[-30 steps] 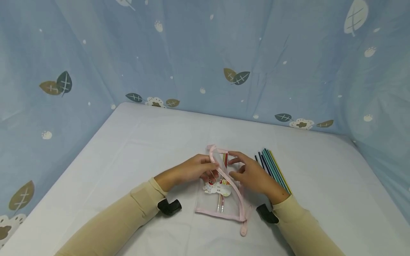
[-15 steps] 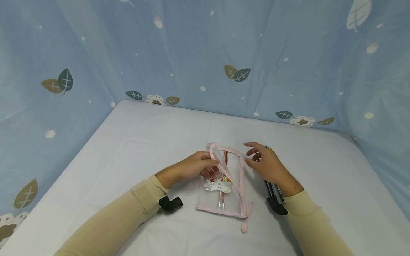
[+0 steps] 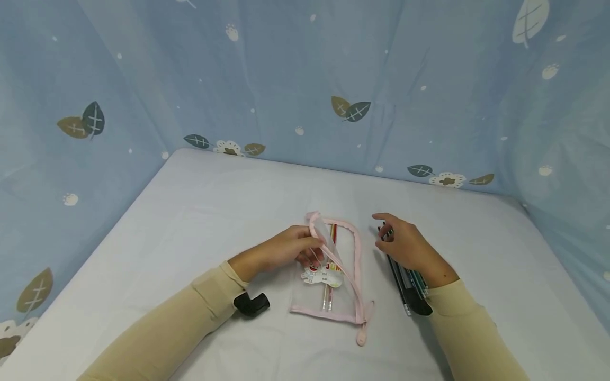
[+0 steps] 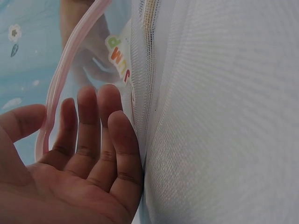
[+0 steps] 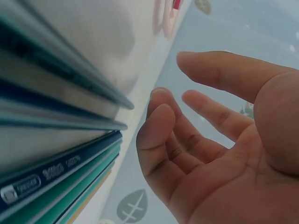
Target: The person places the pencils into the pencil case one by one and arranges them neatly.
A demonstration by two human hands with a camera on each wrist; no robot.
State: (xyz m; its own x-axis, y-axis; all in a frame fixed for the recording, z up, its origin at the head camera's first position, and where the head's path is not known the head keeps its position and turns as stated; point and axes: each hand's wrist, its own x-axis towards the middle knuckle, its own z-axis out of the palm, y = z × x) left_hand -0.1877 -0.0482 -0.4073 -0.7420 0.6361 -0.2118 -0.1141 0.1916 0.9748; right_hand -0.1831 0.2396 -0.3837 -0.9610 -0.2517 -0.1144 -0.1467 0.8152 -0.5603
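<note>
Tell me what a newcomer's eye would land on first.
First, the clear, pink-edged pouch on the white table, its raised edge pinched by the left hand. Then the loose pencils by the right hand, and the blue leaf-print curtain behind the table.

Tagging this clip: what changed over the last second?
The right hand moved rightward from the mesh pouch to the loose pencils; it visibly holds nothing now. Unchanged: the left hand pinches the pouch's pink edge; the pouch lies in place.
</note>
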